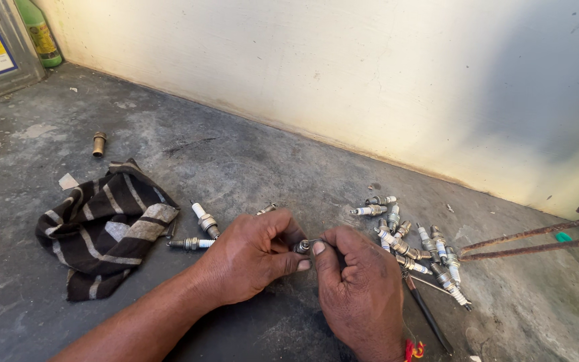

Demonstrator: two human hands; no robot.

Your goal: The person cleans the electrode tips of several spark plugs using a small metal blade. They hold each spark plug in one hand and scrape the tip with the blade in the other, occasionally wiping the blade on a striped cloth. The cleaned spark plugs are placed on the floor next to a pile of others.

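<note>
left hand [249, 255]: curled, fingertips pinched shut on the body of a spark plug [301, 247], thumb pressed along its lower side.
right hand [356, 288]: thumb and forefinger clamped on the same plug's near end; remaining fingers folded under.
held plug: raised just above the concrete floor [249, 161], between both hands, metal end showing.
step in hand: judged as close work on the plug's tip, cleaning or checking, with one hand steadying and the other working.
next move calls for: steady grip, small finger motion, tip turned toward the eye.
sorted plugs: pair [199, 231] lying beside the striped rag [105, 224]; larger heap [417, 245] to the right.
hidden: plug tip and any small tool covered by fingers; thin dark rod [427, 315] partly under the right hand.
cut off: rusty bars [531, 241] at the right edge.
</note>
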